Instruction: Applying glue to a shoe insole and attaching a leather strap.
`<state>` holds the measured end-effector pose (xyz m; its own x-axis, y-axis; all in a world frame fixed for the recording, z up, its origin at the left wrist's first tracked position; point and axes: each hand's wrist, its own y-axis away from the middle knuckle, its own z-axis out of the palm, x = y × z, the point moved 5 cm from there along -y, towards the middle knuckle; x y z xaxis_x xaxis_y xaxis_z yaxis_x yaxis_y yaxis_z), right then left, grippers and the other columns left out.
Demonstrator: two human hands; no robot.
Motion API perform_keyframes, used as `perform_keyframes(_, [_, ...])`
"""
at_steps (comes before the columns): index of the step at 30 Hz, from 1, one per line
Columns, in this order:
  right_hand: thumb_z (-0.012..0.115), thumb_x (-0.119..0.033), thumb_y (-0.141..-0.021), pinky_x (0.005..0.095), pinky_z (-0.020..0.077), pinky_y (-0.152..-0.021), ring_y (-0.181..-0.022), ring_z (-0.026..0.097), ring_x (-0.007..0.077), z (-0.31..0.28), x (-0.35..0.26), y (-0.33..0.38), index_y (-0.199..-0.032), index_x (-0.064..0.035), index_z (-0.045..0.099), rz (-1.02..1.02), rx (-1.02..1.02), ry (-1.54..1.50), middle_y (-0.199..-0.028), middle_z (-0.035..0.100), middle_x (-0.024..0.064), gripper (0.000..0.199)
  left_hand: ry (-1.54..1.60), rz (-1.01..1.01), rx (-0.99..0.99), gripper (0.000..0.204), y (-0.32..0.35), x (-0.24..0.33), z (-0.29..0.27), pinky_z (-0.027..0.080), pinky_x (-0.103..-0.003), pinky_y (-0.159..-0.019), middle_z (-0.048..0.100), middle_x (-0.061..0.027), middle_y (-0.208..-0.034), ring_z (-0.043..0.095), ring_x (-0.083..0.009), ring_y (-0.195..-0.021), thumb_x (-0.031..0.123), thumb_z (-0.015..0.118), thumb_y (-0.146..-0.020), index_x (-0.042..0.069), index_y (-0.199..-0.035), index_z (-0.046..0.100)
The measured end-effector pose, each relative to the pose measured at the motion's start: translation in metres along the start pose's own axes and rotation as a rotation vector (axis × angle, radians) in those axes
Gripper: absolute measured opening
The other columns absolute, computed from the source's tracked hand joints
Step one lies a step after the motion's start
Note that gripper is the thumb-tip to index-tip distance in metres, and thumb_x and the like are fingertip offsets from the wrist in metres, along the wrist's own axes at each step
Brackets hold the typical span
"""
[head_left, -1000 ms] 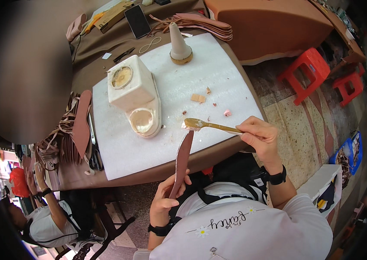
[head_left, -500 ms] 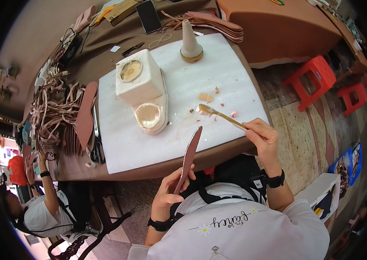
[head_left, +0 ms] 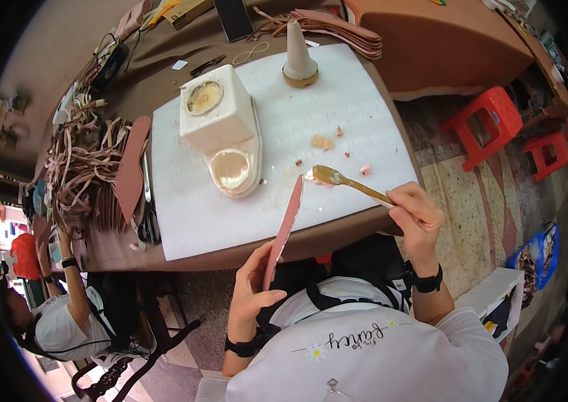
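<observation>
My left hand grips the lower end of a thin pinkish-brown sole-shaped piece, held on edge with its tip pointing up and away. White residue lines its right edge. In my right hand is a brush shaped like a toothbrush, pinched by the handle. The brush head, with white stuff on it, is close to the tip of the piece; I cannot tell whether they touch. Just beyond and to the left stands a white glue pot, boxy at the back, with a round cream-coloured well in front.
A white foam sheet covers the table, bearing scraps and a pale cone. Leather strips, a sole-shaped piece and scissors lie left. Another person works at far left. Red stools stand right.
The brush has turned over and come lower, its head nearing the piece's tip. My left hand has shifted slightly left, and the piece has tilted and risen a little.
</observation>
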<state>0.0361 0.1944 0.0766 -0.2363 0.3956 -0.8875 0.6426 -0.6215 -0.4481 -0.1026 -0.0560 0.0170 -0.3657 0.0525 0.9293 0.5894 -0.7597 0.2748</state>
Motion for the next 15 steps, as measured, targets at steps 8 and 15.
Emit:
perform_keyframes(8, [0.069,0.008,-0.072,0.0203,0.0409,-0.056,-0.067,0.055,0.0114,0.0019,-0.0023,0.002,-0.1,0.0027,0.068,-0.073,-0.019,0.053,-0.084,0.061,0.0074,0.028,-0.036,-0.051,0.081,0.09,0.0019,-0.0033,0.0012,0.034,-0.017,-0.06,0.054,-0.0039,-0.099,0.042,-0.0071,-0.07,0.025,0.076,-0.048,-0.001,-0.13,0.05])
perform_keyframes(15, [0.072,0.006,-0.07,0.0219,0.0407,-0.055,-0.066,0.053,0.0126,0.0032,-0.0009,0.0044,-0.098,0.0007,0.069,-0.124,-0.035,0.164,-0.081,0.059,0.006,0.028,-0.007,-0.107,0.092,0.086,0.0033,-0.0075,0.0023,0.034,-0.017,-0.059,0.054,-0.0043,-0.097,0.041,-0.0073,-0.067,0.025,0.075,-0.05,-0.001,-0.128,0.05])
